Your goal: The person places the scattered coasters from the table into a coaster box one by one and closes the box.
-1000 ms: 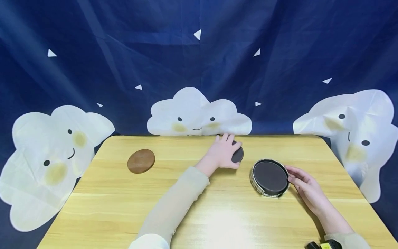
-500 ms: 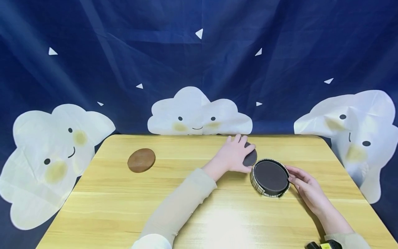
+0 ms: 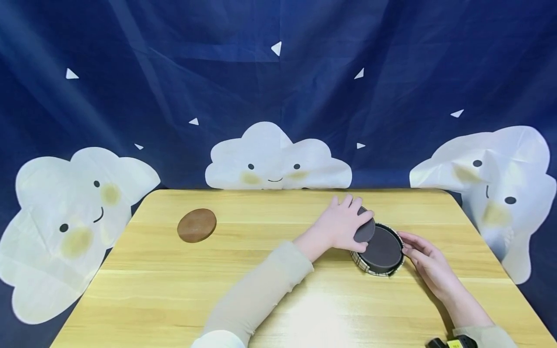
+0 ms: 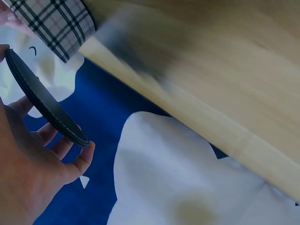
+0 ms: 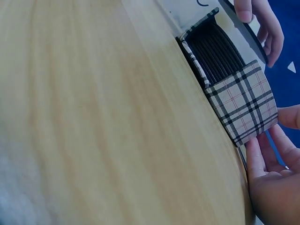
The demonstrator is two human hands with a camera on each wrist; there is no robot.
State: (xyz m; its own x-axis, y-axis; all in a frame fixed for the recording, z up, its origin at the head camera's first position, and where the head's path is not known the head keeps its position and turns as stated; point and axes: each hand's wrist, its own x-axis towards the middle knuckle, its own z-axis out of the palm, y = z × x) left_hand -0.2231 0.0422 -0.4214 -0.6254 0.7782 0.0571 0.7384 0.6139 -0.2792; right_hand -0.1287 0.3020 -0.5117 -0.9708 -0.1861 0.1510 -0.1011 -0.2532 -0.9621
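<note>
Dark coaster [image 3: 364, 231] in the left hand [image 3: 341, 227]: held tilted, its right edge over the left rim of the plaid coaster holder [image 3: 363, 263], above the stack of dark coasters [image 3: 384, 249] already inside. The left wrist view shows the same coaster [image 4: 44, 101] edge-on, stitched rim visible, fingers [image 4: 79, 161] curled behind it and the thumb at its near edge, so a firm pinch grip. It is not yet seated in the holder.

Right hand [image 3: 428, 263]: fingers curved against the right side of the holder, steadying it on the wooden table [image 3: 278, 299]. The right wrist view shows fingertips [image 5: 255, 154] touching the plaid wall [image 5: 246, 105], with the side slot exposing stacked coaster edges [image 5: 220, 54].

Step in hand, as judged: loading a coaster into the holder, at the point of entry. The next move would call for levelling the coaster, centring it over the opening and letting it drop flat onto the stack, with the right hand bracing the holder against sliding.

Count: one holder; one dark coaster in hand; several dark coasters stacked inside, exact number not readable; one brown coaster [image 3: 197, 225] lying flat well apart at the table's left. Cloud-print blue backdrop [image 3: 278, 87] behind.
</note>
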